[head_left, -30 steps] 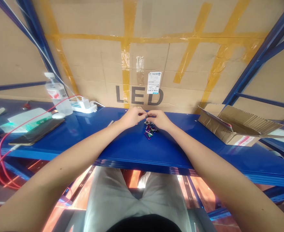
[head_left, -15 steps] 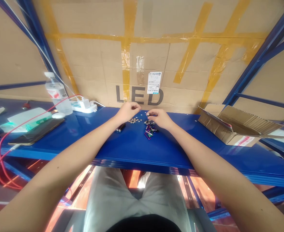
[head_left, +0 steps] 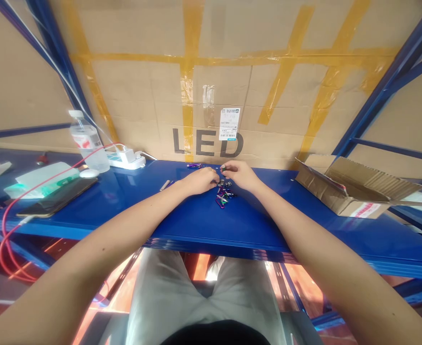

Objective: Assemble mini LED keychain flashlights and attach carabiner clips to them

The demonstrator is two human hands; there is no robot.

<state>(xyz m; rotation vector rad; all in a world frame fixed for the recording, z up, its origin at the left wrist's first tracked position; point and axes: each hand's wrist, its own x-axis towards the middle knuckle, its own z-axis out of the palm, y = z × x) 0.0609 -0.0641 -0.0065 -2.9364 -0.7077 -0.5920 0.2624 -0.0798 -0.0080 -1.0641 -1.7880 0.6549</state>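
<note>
Both my hands rest on the blue shelf (head_left: 203,225), close together near its back edge. My left hand (head_left: 199,181) lies knuckles up with its fingers curled over small metal pieces; what it grips is hidden. My right hand (head_left: 240,175) pinches a small round metal piece (head_left: 223,167) between thumb and fingertips. Just below the hands lies a bunch of coloured clips (head_left: 222,197) in purple, green and blue. A purple piece (head_left: 194,166) lies behind my left hand, and a thin silver pen-like item (head_left: 165,185) lies to its left.
A cardboard wall marked LED (head_left: 207,143) closes off the back. At left stand a water bottle (head_left: 87,142), a white power strip (head_left: 126,158), a phone (head_left: 58,201) with a red cable and a white packet (head_left: 38,178). An open cardboard box (head_left: 354,187) sits at right.
My left hand went left and back to a heap of small metal pieces, then returned beside my right hand, covering them. The right hand rose slightly with its pinched piece.
</note>
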